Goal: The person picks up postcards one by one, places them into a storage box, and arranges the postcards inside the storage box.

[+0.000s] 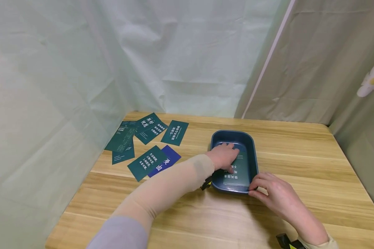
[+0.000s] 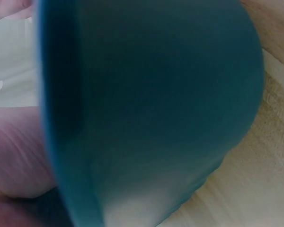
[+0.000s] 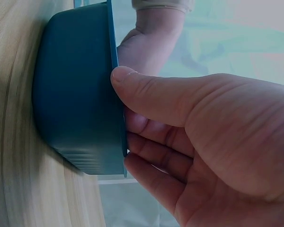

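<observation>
A dark blue rectangular tray (image 1: pixel 255 155) stands on the wooden table, with a dark green card (image 1: pixel 241 173) lying inside it. My left hand (image 1: pixel 225 157) reaches into the tray over the card, fingers spread; whether it touches the card cannot be told. The tray's outer wall (image 2: pixel 170 94) fills most of the left wrist view. At the tray's near right corner my right hand (image 1: pixel 275 193) pinches the rim. In the right wrist view the thumb of that hand (image 3: pixel 194 127) lies against the outside of the tray (image 3: pixel 80 90), with fingers over the rim.
Several dark green cards (image 1: pixel 174 133) lie at the table's back left, some overlapping. Nearer, another green card (image 1: pixel 144 164) partly covers a blue card (image 1: pixel 172 155). Pale curtains (image 1: pixel 190 62) hang behind the table (image 1: pixel 299 162) and along both sides.
</observation>
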Demonstrator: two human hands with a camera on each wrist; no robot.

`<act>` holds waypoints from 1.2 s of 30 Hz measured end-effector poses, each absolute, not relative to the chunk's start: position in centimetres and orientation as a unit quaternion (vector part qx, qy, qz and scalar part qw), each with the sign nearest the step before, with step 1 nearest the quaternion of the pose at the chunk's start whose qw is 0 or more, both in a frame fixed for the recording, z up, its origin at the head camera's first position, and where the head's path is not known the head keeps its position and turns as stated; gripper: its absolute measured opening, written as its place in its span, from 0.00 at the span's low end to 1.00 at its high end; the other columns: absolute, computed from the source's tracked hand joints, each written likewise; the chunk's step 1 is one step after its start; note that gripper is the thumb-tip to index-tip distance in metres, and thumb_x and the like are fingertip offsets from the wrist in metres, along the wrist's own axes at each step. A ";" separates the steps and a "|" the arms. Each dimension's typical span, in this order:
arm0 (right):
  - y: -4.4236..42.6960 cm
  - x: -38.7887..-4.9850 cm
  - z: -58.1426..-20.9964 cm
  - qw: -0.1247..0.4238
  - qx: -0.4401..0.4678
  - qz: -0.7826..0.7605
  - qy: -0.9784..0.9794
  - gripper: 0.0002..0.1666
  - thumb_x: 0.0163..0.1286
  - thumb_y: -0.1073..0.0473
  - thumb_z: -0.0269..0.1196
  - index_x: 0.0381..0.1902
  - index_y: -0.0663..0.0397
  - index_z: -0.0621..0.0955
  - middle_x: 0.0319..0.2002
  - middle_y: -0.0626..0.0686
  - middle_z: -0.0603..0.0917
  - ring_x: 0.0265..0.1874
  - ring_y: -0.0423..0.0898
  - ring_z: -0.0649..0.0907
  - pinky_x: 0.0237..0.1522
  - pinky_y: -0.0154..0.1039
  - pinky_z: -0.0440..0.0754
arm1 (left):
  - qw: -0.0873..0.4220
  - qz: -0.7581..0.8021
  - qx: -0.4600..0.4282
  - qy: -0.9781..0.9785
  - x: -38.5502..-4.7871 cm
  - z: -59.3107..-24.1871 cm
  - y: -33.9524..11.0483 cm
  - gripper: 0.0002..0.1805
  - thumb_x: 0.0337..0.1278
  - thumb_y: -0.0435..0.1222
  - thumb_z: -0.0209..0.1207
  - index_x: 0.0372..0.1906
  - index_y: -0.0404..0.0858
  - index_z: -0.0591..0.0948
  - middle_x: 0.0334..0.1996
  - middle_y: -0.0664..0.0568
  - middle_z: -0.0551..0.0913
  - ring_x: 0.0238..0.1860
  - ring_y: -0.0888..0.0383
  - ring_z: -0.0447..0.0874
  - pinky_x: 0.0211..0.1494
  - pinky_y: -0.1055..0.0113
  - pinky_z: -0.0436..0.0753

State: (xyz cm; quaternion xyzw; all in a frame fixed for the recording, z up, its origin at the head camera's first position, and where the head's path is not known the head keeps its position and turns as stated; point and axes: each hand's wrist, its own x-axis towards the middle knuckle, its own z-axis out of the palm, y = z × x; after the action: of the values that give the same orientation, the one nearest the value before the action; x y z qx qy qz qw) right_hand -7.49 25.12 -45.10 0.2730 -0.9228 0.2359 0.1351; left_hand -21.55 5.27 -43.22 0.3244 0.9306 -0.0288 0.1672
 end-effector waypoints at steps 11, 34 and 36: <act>25.1 -7.5 -45.1 0.137 0.275 0.236 -0.922 0.21 0.55 0.61 0.87 0.32 0.29 0.87 0.38 0.29 0.83 0.36 0.37 0.83 0.34 0.38 0.83 | 0.174 -0.024 0.322 0.930 -21.4 -43.2 5.3 0.44 0.67 0.55 0.76 0.82 0.46 0.73 0.82 0.47 0.69 0.80 0.47 0.69 0.81 0.56 0.71; 25.2 -7.4 -45.3 0.153 0.285 0.238 -0.916 0.21 0.53 0.61 0.88 0.32 0.29 0.87 0.38 0.29 0.84 0.37 0.34 0.83 0.33 0.39 0.84 | 0.047 0.041 0.321 0.945 -21.3 -40.5 1.2 0.38 0.80 0.53 0.65 0.85 0.45 0.69 0.80 0.42 0.70 0.79 0.46 0.70 0.78 0.54 0.75; 25.2 -7.5 -45.3 0.156 0.288 0.238 -0.914 0.21 0.53 0.61 0.88 0.32 0.29 0.87 0.38 0.29 0.84 0.37 0.34 0.83 0.34 0.40 0.84 | 0.033 0.049 0.315 0.947 -21.2 -40.1 0.0 0.38 0.81 0.53 0.65 0.85 0.45 0.69 0.80 0.42 0.70 0.79 0.47 0.70 0.79 0.54 0.74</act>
State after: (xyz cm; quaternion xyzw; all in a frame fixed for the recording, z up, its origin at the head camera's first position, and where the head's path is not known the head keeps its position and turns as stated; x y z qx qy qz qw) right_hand -7.48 25.20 -45.28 0.2884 -0.9144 0.2376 0.1558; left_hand -21.20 0.05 -40.08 0.3154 0.9471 0.0494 0.0335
